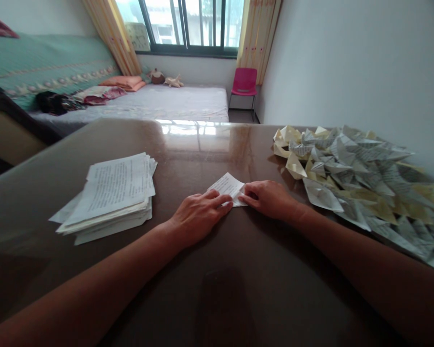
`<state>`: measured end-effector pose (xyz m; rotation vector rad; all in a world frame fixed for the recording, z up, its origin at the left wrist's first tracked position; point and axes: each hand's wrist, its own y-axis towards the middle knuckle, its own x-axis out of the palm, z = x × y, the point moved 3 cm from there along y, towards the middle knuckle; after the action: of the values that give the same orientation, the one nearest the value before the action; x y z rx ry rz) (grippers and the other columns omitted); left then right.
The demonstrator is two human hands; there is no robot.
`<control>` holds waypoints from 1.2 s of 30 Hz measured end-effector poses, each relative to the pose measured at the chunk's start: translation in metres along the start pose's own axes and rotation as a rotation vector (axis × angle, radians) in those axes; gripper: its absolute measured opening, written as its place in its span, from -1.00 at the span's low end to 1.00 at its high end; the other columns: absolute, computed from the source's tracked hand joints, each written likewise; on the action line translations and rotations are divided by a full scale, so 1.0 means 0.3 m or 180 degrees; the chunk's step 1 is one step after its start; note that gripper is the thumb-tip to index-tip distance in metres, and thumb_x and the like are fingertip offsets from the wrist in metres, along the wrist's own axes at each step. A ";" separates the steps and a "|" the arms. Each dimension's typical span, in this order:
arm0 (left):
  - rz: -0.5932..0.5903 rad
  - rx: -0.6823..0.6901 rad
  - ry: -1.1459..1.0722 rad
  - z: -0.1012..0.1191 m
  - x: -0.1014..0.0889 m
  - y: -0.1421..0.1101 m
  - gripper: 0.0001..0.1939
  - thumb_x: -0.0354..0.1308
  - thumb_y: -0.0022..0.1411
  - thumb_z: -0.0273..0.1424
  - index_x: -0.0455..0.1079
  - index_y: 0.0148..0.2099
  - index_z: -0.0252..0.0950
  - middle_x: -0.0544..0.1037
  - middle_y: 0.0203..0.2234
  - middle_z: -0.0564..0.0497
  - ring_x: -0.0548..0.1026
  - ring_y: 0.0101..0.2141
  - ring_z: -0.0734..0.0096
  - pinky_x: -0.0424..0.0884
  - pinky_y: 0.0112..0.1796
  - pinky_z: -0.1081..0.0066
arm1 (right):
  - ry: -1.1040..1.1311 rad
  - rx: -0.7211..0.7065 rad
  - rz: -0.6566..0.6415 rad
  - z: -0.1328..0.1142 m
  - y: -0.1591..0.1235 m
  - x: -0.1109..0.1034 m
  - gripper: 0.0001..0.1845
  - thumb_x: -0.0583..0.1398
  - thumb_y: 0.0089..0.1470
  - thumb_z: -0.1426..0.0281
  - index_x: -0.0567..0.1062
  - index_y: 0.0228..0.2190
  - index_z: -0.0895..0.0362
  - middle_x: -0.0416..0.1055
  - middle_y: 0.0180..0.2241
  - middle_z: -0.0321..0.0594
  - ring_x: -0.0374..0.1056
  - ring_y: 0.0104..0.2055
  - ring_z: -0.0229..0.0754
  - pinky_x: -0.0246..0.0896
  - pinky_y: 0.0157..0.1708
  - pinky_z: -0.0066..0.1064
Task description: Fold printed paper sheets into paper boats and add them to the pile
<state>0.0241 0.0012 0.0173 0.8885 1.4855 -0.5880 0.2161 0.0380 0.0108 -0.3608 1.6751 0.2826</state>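
Head view: a folded piece of printed paper (225, 184) lies on the brown worktop (202, 161), about midway across, between the person's two hands. One corner points to the far side, and several layers seem to meet along the near right edge.

The left hand (198, 214) has its fingers laid over the near left part of the paper; whether its thumb also pinches from below cannot be told. The right hand (263, 196) is curled, with thumb and fingertips together at the right corner, apparently grasping it.

The paper should be very light, with no real weight to steady it, so it would slide easily on the glossy surface unless a fingertip holds it down. A single sheet would be limp, but the doubled layers probably make this piece stiffer along its folds and springy where they open. It could crumple or tear if pulled hard at a corner. The best hold is likely a flat press on the broad left part, with a fine pinch on the layered right edge.

To the left sits an uneven stack of loose printed sheets (110, 188). To the right, a large heap of paper boats (323, 195), white and yellowish, spreads toward the wall (347, 62).
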 end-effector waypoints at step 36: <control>0.0258 -0.0390 0.0018 -0.078 0.006 -0.008 -0.64 0.00 0.33 -0.29 0.33 0.13 -0.20 0.45 0.05 -0.05 0.40 0.00 0.21 0.42 -0.04 0.23 | -0.1154 -0.1028 0.0262 -0.084 -0.055 -0.054 -0.77 0.06 0.21 0.49 0.46 -0.14 0.18 0.46 -0.16 -0.04 0.35 -0.13 -0.05 0.15 -0.23 -0.29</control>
<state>0.0085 0.0187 0.0180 0.8512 1.4672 -0.4307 0.2013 0.0141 0.0306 -0.4512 1.2884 0.6456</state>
